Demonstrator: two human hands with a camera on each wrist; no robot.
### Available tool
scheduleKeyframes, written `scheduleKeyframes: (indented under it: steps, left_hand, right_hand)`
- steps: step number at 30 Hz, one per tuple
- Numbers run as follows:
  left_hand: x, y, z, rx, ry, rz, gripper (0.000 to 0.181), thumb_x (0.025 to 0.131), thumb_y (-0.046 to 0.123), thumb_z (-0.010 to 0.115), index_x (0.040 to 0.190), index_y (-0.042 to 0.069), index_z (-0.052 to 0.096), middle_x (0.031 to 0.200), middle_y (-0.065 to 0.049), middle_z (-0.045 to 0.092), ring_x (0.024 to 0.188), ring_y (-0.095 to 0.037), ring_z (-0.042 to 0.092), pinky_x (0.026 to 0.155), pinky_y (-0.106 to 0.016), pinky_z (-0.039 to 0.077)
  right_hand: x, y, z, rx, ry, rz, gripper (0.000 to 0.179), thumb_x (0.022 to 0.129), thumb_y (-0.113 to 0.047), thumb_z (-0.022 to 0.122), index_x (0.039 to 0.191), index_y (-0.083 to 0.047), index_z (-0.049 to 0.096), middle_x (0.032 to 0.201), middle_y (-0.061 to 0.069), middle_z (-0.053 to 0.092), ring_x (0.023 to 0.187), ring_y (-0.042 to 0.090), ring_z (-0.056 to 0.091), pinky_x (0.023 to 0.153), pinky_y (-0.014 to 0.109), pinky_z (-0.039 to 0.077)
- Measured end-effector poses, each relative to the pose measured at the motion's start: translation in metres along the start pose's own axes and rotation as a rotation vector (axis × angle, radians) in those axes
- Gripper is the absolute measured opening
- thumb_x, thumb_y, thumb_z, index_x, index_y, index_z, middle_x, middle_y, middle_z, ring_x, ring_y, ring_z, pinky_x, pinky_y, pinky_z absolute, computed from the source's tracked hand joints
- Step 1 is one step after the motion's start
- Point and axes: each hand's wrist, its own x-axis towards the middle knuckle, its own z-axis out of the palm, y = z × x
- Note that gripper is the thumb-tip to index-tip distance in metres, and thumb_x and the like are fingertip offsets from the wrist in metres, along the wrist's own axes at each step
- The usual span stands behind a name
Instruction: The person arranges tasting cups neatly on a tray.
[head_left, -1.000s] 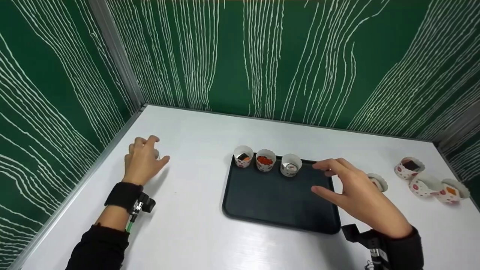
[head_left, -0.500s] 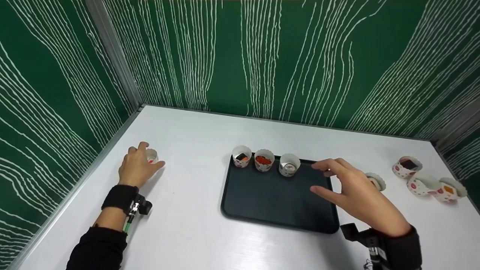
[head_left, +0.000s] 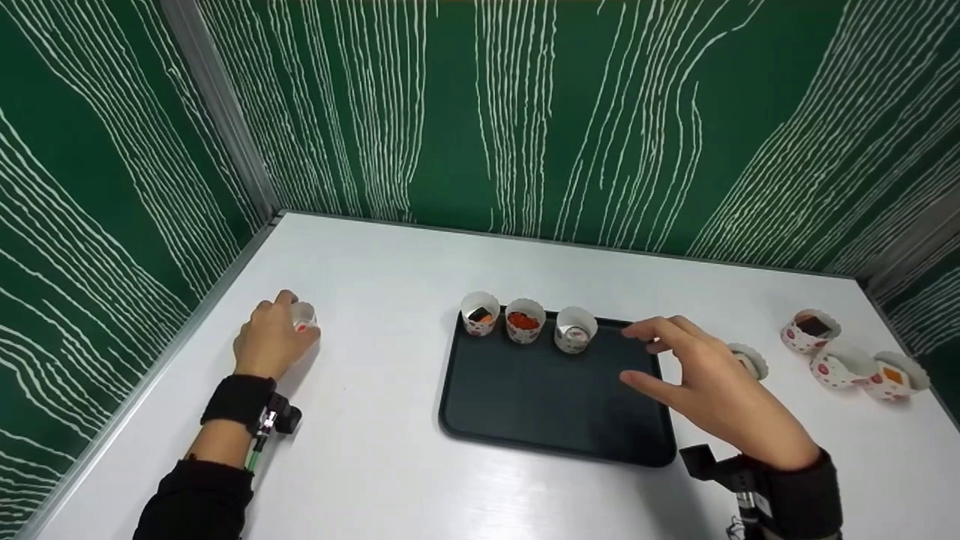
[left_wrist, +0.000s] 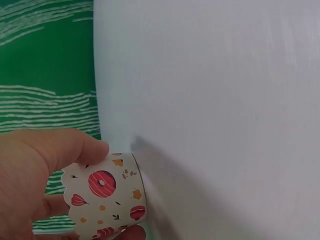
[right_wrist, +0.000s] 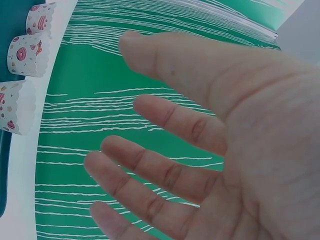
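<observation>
At the far left of the white table, my left hand [head_left: 271, 339] grips a paper baking cup [head_left: 304, 318] with something red and white inside. The left wrist view shows this cup [left_wrist: 105, 195] printed with doughnuts and flowers, my thumb along one side and fingertips at the other. Over the right side of a dark tray [head_left: 555, 409] hovers my right hand [head_left: 701, 375], holding nothing, its fingers spread in the right wrist view. Along the tray's back edge stand three similar cups: one with black and orange pieces [head_left: 480, 319], one with red pieces [head_left: 525, 322], one with a pale piece [head_left: 575, 334].
Right of the tray, one cup [head_left: 752, 360] is partly hidden by my right hand. Farther right stand a cup with a dark piece [head_left: 810, 334], a cup [head_left: 840, 367] and a cup with an orange-topped piece [head_left: 896, 379]. A green white-lined wall [head_left: 450, 112] borders the table.
My left hand has moved down and slightly left onto the cup, and its thumb and fingers have closed on it. The right hand stays in about the same place.
</observation>
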Motion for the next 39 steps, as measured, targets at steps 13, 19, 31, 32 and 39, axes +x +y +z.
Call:
scheduleKeyframes:
  steps: [13, 19, 31, 32, 39]
  left_hand:
    - [-0.002, 0.015, -0.001, -0.036, -0.015, 0.027, 0.059, 0.093, 0.026, 0.075, 0.138, -0.007, 0.057, 0.121, -0.037, 0.068, 0.1, -0.053, 0.07, 0.08, -0.064, 0.057]
    - [-0.003, 0.028, 0.0, -0.065, -0.001, 0.061, 0.055, 0.091, 0.025, 0.077, 0.133, -0.005, 0.059, 0.114, -0.034, 0.069, 0.093, -0.046, 0.069, 0.078, -0.06, 0.056]
    - [-0.015, 0.073, 0.005, -0.104, 0.014, 0.219, 0.048, 0.085, 0.017, 0.082, 0.124, 0.0, 0.062, 0.109, -0.027, 0.07, 0.092, -0.041, 0.069, 0.08, -0.056, 0.058]
    - [-0.017, 0.078, 0.005, -0.109, 0.018, 0.234, 0.048, 0.084, 0.017, 0.083, 0.124, 0.0, 0.062, 0.109, -0.026, 0.07, 0.091, -0.041, 0.069, 0.079, -0.055, 0.059]
    - [-0.035, 0.115, 0.004, -0.159, 0.033, 0.344, 0.049, 0.08, 0.016, 0.086, 0.123, 0.004, 0.063, 0.104, -0.021, 0.071, 0.086, -0.034, 0.068, 0.074, -0.049, 0.06]
  right_hand:
    - [0.001, 0.002, -0.002, -0.002, -0.012, 0.01, 0.046, 0.1, -0.038, 0.078, 0.14, -0.021, 0.065, 0.134, 0.005, 0.066, 0.123, 0.031, 0.068, 0.091, 0.046, 0.057]
    - [0.002, 0.002, -0.002, 0.004, -0.013, 0.011, 0.045, 0.1, -0.038, 0.078, 0.139, -0.02, 0.065, 0.134, 0.005, 0.066, 0.123, 0.031, 0.069, 0.09, 0.046, 0.057]
    - [-0.001, 0.002, -0.002, 0.022, -0.013, 0.02, 0.043, 0.1, -0.035, 0.078, 0.138, -0.019, 0.066, 0.134, 0.004, 0.066, 0.123, 0.032, 0.07, 0.089, 0.043, 0.057]
    - [-0.001, 0.002, -0.002, 0.021, -0.013, 0.02, 0.043, 0.1, -0.035, 0.078, 0.138, -0.019, 0.065, 0.134, 0.004, 0.066, 0.123, 0.032, 0.07, 0.089, 0.044, 0.057]
    - [-0.001, 0.002, -0.003, 0.016, -0.023, 0.031, 0.044, 0.1, -0.035, 0.078, 0.138, -0.019, 0.065, 0.135, 0.005, 0.066, 0.123, 0.032, 0.069, 0.089, 0.044, 0.057]
